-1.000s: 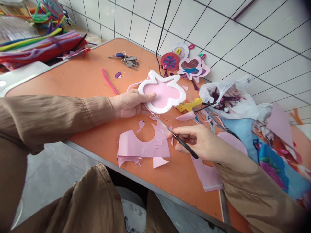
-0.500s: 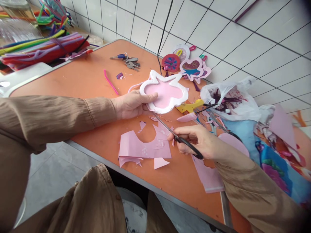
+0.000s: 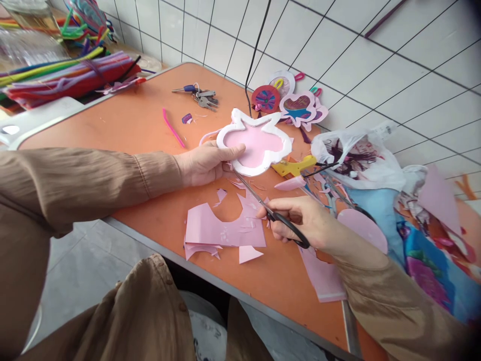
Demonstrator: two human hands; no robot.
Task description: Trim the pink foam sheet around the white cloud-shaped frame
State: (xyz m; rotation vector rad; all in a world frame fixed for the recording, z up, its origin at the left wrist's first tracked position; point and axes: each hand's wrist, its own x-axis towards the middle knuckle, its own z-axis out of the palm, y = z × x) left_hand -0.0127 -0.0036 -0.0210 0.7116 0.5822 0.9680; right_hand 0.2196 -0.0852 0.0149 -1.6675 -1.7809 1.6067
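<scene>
My left hand [image 3: 210,161] pinches the left edge of a flower-shaped craft piece [image 3: 259,145], with a raised white border around a pink middle. The thumb lies on top and the other fingers are underneath, partly hidden. In my right hand [image 3: 296,220] is a pair of black-handled scissors [image 3: 283,223], fingers around the handles. Their blades point up and left, the tips at the lower left rim of the craft piece. Cut pink paper [image 3: 225,225] and small scraps lie on the orange table [image 3: 143,120] below.
Keys [image 3: 205,98] and a pink strip [image 3: 173,128] lie to the left. A yellow glue gun [image 3: 295,165], a plastic bag [image 3: 376,160] and finished ornaments [image 3: 266,98] are toward the wall. Bundled pipe cleaners [image 3: 75,77] sit far left. A pink paper circle [image 3: 363,229] lies right.
The scissors have shifted slightly left and up, their tips staying by the craft piece's lower edge. My left hand keeps its hold; the whole view has drifted a little.
</scene>
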